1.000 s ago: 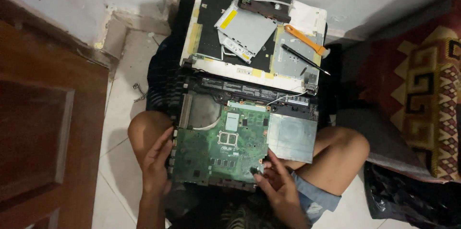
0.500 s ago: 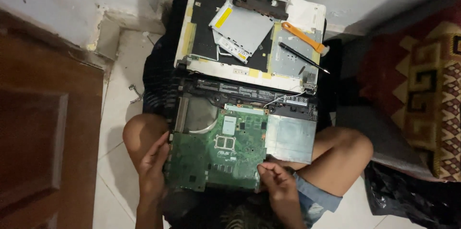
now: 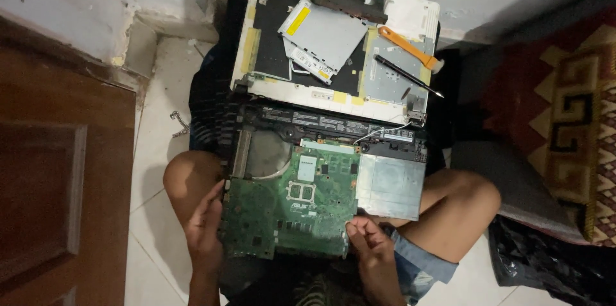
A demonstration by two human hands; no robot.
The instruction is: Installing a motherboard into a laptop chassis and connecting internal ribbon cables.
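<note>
Green circuit board lies on the opened laptop base across the lap. Left hand grips its left edge; right hand pinches the lower right corner. Yellow rectangular label marks the silver drive above.

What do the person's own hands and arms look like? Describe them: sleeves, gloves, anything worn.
Both are bare. The left hand has no glove, ring or watch that shows, and the forearm below it carries no sleeve down to the frame edge. The right hand is likewise ungloved, its forearm unsleeved. Fingers look slim and short-nailed, though the dim light hides fine detail. The only clothing nearby is rolled blue denim shorts on the thigh.
</note>
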